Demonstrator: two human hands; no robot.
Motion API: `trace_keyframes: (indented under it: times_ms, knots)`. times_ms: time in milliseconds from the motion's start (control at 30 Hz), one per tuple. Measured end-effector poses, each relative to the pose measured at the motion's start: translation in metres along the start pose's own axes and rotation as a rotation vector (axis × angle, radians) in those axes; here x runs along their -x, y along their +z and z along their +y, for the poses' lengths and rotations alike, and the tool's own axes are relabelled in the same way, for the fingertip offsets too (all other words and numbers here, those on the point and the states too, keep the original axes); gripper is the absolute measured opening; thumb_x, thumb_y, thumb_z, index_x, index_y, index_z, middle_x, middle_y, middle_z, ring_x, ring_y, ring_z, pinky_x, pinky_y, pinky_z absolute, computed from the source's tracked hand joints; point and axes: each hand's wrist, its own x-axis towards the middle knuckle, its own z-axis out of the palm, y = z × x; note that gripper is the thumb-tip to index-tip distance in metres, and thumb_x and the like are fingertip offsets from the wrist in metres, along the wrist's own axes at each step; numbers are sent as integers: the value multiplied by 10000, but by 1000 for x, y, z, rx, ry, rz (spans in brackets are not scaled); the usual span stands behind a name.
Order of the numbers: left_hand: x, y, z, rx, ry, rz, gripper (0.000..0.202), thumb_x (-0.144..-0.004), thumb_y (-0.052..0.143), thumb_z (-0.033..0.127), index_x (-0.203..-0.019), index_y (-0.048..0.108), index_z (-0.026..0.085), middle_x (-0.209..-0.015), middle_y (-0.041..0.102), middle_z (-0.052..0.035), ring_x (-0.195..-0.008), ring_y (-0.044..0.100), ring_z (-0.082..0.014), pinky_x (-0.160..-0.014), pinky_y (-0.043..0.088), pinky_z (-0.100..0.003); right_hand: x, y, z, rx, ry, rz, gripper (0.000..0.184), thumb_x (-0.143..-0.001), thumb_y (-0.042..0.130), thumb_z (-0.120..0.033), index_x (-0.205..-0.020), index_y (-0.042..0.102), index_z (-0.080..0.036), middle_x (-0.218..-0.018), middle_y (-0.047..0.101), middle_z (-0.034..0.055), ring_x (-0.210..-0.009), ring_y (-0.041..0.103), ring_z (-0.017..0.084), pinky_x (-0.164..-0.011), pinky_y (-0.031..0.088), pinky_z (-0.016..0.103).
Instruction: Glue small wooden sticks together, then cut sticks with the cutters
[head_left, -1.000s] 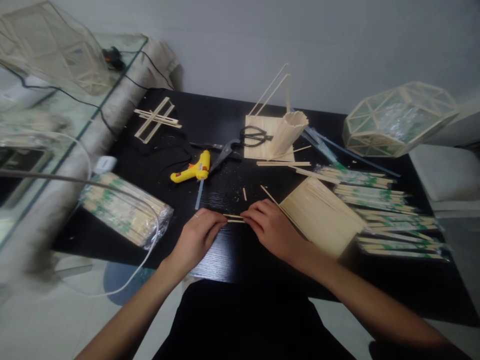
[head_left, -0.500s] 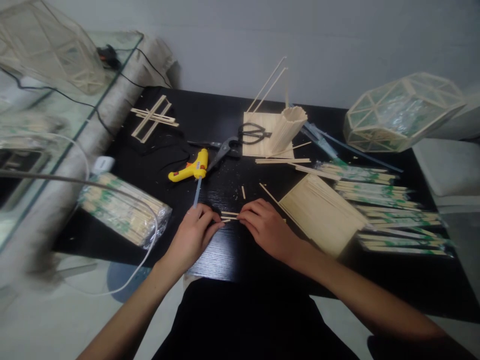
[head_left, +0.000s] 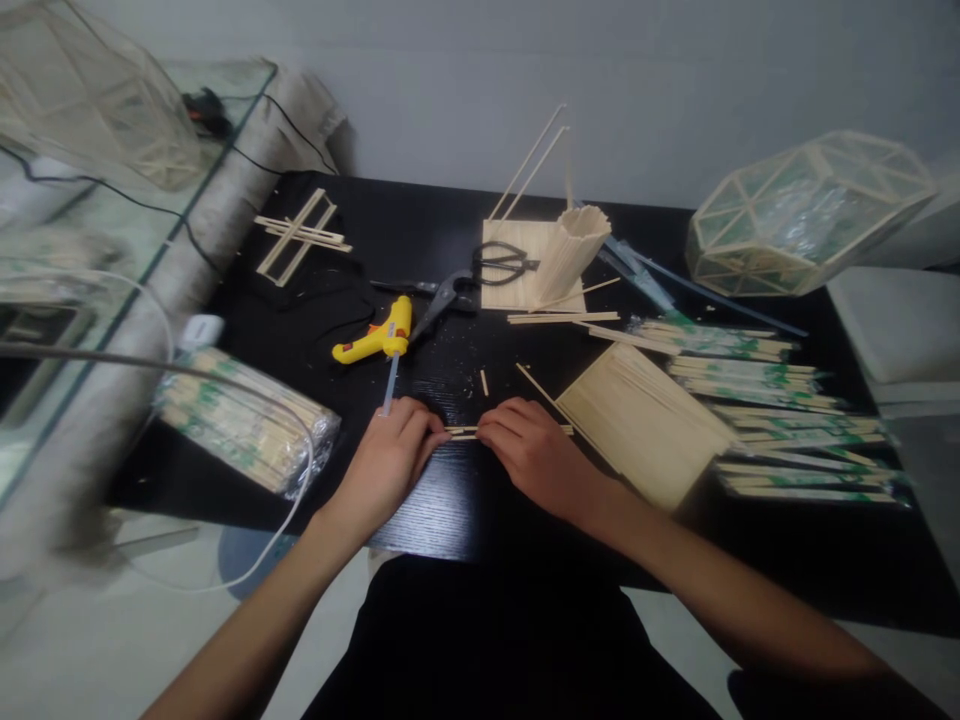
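Thin wooden sticks (head_left: 463, 432) lie side by side between my hands, low over the black table. My left hand (head_left: 399, 445) pinches their left ends between thumb and fingers. On the other side my right hand (head_left: 521, 445) is closed over them, and their right ends stick out past it. Just beyond my left hand lies a yellow glue gun (head_left: 388, 333), a translucent glue stick (head_left: 391, 383) reaching from it toward my knuckles. A short piece of stick (head_left: 484, 382) rests beyond the gap between my hands.
Behind the glue gun are scissors (head_left: 504, 262) and pliers (head_left: 442, 302). A stick cylinder (head_left: 571, 255) stands on a square stick base (head_left: 499, 292). A stick panel (head_left: 645, 425) and wrapped stick bundles (head_left: 802, 430) lie right; a wrapped pack (head_left: 244, 415) and crossed sticks (head_left: 300, 237) lie left.
The sticks between my hands have come closer together and line up more evenly. My left fingers have shifted slightly along them. The whole view has moved a little.
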Motion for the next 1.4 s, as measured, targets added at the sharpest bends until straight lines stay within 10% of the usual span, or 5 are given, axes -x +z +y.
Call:
trace_keyframes:
  times_ms: [267, 533, 767, 1067, 1400]
  knots:
    - [6, -14, 8, 182, 38, 84, 29, -993, 617, 193, -991, 645, 197, -947, 676, -27, -895, 645, -166, -838, 511, -305, -1, 0, -1, -22, 19, 57, 135, -1007, 592, -141, -1079, 704, -122, -1066, 746, 94, -1015, 613, 250, -911, 496, 407]
    - [15, -32, -4, 132, -144, 558, 43, -921, 668, 161, -933, 659, 202, -792, 648, 16, -709, 603, -128, -669, 467, -263, -1, 5, -1, -91, 44, 87, 159, -1009, 567, -105, -1100, 696, -115, -1051, 747, 96, -1003, 629, 241, -921, 519, 406]
    - [-38, -39, -27, -88, -291, 393, 407, -859, 494, 79, -1233, 619, 178, -1261, 618, -151, -1216, 568, -312, -1054, 467, -491, -3, 4, 0, -108, 48, 85, 176, -1025, 547, -124, -1083, 714, -130, -1020, 755, 89, -976, 632, 226, -902, 531, 397]
    - [-47, -50, -50, -262, -356, 173, 498, -845, 562, 175, -1340, 596, 223, -1458, 541, -149, -1342, 500, -381, -1105, 397, -565, -1, 11, 4, -200, 24, 127, 220, -1021, 529, -98, -1049, 733, -175, -1016, 760, 72, -956, 623, 213, -922, 546, 398]
    - [-72, -41, -51, -452, -392, 17, 499, -850, 545, 183, -1345, 606, 170, -1164, 645, -209, -1103, 627, -434, -974, 443, -613, -2, 16, 11, -365, 31, 200, 161, -1004, 570, -126, -1001, 718, -189, -997, 751, 66, -953, 651, 197, -890, 562, 386]
